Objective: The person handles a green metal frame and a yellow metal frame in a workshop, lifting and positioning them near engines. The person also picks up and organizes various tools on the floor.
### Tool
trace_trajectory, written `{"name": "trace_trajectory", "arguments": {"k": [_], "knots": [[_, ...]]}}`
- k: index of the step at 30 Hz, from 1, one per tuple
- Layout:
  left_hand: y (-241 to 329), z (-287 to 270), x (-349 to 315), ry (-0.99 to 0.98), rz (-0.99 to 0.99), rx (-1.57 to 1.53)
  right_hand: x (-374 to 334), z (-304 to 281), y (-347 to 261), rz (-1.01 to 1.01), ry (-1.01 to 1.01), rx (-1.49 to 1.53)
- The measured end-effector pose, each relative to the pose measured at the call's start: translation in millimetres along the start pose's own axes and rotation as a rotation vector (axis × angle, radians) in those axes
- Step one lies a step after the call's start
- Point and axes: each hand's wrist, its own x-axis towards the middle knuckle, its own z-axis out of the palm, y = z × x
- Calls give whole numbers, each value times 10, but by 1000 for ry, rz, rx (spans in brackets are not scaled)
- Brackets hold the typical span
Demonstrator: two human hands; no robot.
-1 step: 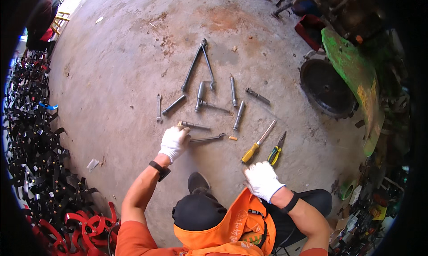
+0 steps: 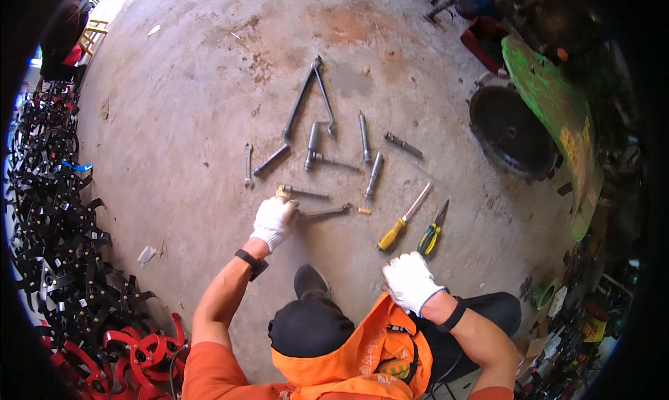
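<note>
My left hand (image 2: 275, 220), in a white glove, is closed low over the floor. From beside its fingers a wrench (image 2: 324, 212) sticks out to the right, its near end hidden by the hand. Just beyond lies a metal socket tool (image 2: 306, 193), close to the fingertips. My right hand (image 2: 412, 281), also gloved, is curled near my bent knee; whatever its fingers may hold is hidden. Ahead of it lie a yellow-handled screwdriver (image 2: 394, 233) and green-and-yellow pliers (image 2: 431, 237). A small tan cylinder (image 2: 364, 211) is right of the wrench's far end.
Farther out lie a small spanner (image 2: 248, 166), a long hinged metal tool (image 2: 300, 100) and several metal rods. Black metal parts (image 2: 63, 212) and red ones (image 2: 150, 348) are heaped left. A dark round pan (image 2: 512, 132) and a green panel (image 2: 554, 100) stand right.
</note>
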Motion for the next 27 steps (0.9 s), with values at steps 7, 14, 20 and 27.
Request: {"name": "trace_trajectory", "arguments": {"k": [7,14,20,27], "knots": [[281,261,-217,-91,-38,17,-278,157,75,-47,171,-12],[212,268,-247,63,-379,-102,-484,150,202,39,211,35],[-64,361,61,56,-454,54,-489,168,159,-7,224,101],[111,251,154,-42,-467,-48,-329,58,196,-1,253,43]]}}
